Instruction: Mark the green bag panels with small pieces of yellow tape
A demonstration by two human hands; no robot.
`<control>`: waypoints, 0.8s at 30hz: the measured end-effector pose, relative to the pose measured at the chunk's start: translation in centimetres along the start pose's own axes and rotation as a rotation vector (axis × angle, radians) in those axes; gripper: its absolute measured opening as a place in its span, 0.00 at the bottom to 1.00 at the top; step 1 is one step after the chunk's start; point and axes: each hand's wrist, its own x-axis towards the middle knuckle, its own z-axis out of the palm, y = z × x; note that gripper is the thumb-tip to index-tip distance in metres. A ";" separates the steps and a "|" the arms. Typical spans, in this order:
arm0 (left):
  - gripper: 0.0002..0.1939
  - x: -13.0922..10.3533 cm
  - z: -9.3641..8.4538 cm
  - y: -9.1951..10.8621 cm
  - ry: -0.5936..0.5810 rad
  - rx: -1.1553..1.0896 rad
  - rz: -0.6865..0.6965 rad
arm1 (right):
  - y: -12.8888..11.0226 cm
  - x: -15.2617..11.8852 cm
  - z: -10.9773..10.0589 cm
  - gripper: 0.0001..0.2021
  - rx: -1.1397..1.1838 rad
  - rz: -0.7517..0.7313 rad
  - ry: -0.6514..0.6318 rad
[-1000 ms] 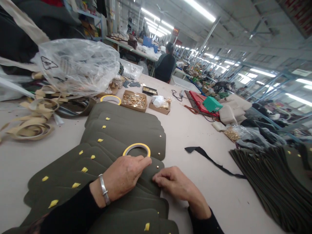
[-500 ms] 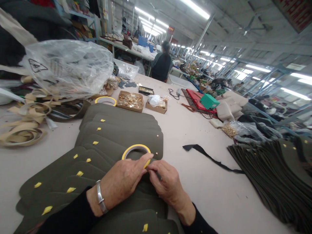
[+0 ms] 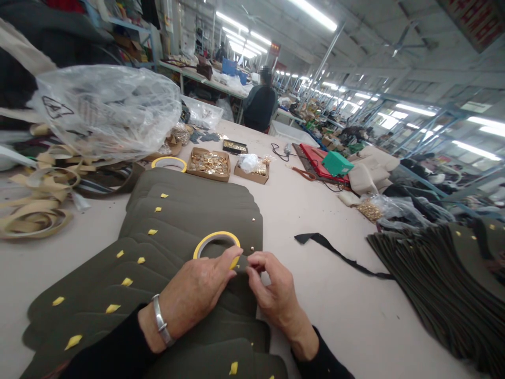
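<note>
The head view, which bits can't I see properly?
Head view: part of the yellow tape roll, hidden by the left hand.
Head view: whatever the right hand may be pinching, too small to tell.
Head view: the right end of the dark stack, cut off by the edge.
Head view: words on the big sign, blurred.

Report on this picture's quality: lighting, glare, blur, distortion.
Head view: the nearest ceiling light glares white, and the clear plastic bag carries a pale sheen; head view, background: soft detail, the room leaning, the head of a person pixelated; head view, foreground: left hand, right hand and yellow tape roll look clearer.
</note>
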 end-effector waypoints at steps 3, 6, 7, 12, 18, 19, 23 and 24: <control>0.19 -0.1 0.1 0.1 -0.007 -0.035 0.018 | -0.1 0.1 0.1 0.07 -0.001 -0.046 -0.025; 0.20 -0.1 0.4 0.3 -0.035 -0.041 0.027 | -0.1 0.0 0.3 0.07 -0.049 -0.131 -0.053; 0.20 -0.2 0.4 0.4 -0.046 -0.041 0.026 | -0.1 0.0 0.4 0.08 -0.066 -0.152 -0.057; 0.19 -0.2 0.4 0.7 -0.055 -0.062 0.051 | 0.1 -0.3 0.5 0.08 -0.145 -0.178 -0.059; 0.08 0.2 -0.5 1.1 -0.166 -0.126 -0.048 | -0.2 -0.5 0.6 0.07 -0.198 -0.169 -0.003; 0.08 0.2 -0.6 1.2 -0.187 -0.124 -0.068 | -0.2 -0.5 0.6 0.07 -0.204 -0.166 -0.001; 0.08 0.2 -0.5 1.3 -0.155 -0.060 -0.100 | -0.9 -0.4 0.9 0.07 -0.198 -0.118 -0.001; 0.08 0.1 -0.5 1.3 -0.114 -0.039 -0.090 | -1.1 -0.4 1.0 0.07 -0.181 -0.079 0.008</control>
